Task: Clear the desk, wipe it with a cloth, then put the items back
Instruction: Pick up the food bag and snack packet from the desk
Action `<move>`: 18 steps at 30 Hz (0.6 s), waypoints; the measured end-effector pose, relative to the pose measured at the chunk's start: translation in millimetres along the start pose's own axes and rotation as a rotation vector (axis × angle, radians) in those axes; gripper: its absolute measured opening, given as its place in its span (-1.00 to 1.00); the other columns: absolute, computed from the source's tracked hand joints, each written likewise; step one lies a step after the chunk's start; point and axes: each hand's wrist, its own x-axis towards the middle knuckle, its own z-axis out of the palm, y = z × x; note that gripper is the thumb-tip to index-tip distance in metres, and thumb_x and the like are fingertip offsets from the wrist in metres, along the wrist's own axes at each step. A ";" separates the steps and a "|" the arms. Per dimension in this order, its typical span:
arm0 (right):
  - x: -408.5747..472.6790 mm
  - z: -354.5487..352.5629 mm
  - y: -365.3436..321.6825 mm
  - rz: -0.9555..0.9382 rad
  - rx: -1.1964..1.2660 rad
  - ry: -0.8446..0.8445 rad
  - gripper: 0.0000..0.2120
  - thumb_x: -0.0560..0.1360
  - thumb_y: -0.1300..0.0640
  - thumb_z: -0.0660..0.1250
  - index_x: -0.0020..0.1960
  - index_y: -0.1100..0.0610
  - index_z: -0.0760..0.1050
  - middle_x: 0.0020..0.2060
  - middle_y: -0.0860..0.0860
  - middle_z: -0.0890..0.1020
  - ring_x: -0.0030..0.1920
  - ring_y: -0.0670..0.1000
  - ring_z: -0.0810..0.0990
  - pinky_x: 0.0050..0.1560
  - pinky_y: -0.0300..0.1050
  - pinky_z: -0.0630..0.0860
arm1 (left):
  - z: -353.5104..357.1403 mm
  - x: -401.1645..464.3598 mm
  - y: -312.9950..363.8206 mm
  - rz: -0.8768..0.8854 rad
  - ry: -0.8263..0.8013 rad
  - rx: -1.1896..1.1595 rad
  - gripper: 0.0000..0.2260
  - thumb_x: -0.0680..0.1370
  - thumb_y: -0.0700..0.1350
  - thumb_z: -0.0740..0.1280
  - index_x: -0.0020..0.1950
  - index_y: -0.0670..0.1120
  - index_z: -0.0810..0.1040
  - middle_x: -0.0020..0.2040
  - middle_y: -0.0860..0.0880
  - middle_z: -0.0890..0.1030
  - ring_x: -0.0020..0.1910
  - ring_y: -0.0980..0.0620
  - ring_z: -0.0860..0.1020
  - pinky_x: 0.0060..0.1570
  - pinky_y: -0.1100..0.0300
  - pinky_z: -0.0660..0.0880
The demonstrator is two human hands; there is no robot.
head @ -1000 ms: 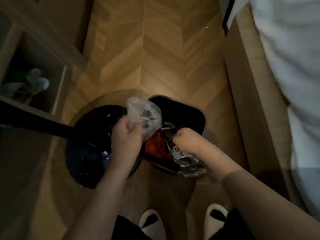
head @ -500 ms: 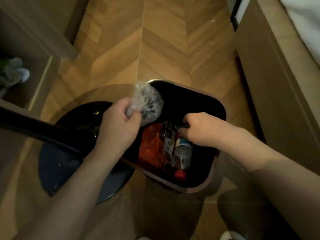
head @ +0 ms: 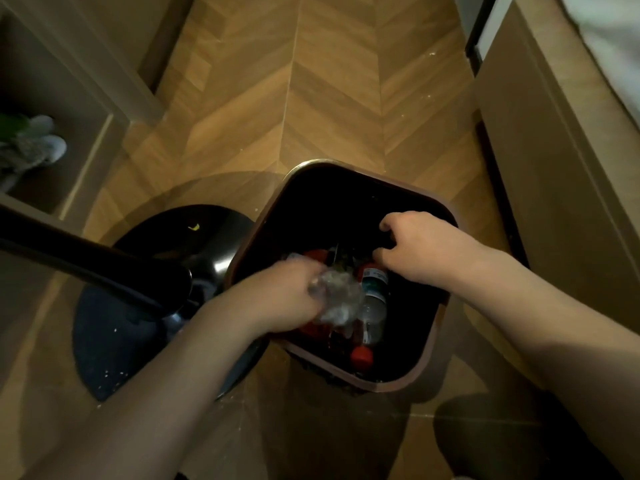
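Herringbone wooden flooring [head: 329, 98] is filling the view, and you are looking straight down at a dark square waste bin with a brown rim [head: 349, 168] standing on it. Your left hand [head: 277, 299] is reaching over the bin's near-left edge, its fingers curled round a crumpled clear plastic bag [head: 337, 299], which is sitting low inside the bin's mouth and looks blurred. Your right hand [head: 419, 247] is hovering inside the bin toward its far-right side, fingers bent downward; whether they are holding anything cannot be told against the dark interior. Beneath the bag, a clear plastic bottle with a label [head: 374, 303] is lying among red wrappers [head: 317, 329], and a red cap [head: 362, 356] is showing near the bin's front wall. Just left of the bin, a round black base [head: 114, 323] is resting on the floor with a dark pole [head: 86, 261] slanting across it. At the far left, a wooden shelf unit [head: 86, 98] is holding a pale soft item [head: 31, 147]. Along the right, a tan wooden panel [head: 554, 168] is running beside the bin.
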 end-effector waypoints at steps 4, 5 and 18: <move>-3.6 7.9 -3.4 -0.029 -0.016 -0.035 -0.63 0.54 0.00 0.35 0.27 0.16 0.46 0.10 0.10 0.57 0.02 0.10 0.58 0.04 0.06 0.60 | -16.1 -10.5 4.0 0.082 0.422 -0.091 -0.62 0.63 0.01 0.30 0.45 0.09 0.42 0.33 0.12 0.42 0.11 0.14 0.52 0.02 0.21 0.45; -3.3 10.0 -2.7 -0.035 -0.022 -0.039 -0.63 0.54 0.01 0.35 0.28 0.16 0.45 0.11 0.09 0.56 0.03 0.10 0.58 0.05 0.05 0.60 | -16.6 -10.8 2.3 0.085 0.434 -0.086 -0.64 0.63 0.01 0.30 0.43 0.09 0.44 0.30 0.13 0.43 0.09 0.14 0.51 0.00 0.21 0.44; -115.4 -118.1 -61.8 0.008 0.138 0.081 -0.52 0.56 0.12 0.27 0.47 0.13 0.33 0.32 0.10 0.48 0.29 0.12 0.49 0.25 0.04 0.51 | -84.4 -104.4 104.4 0.058 0.484 -0.117 -0.69 0.64 -0.17 0.25 0.38 -0.15 0.47 0.34 -0.10 0.47 0.27 -0.08 0.50 0.25 0.09 0.43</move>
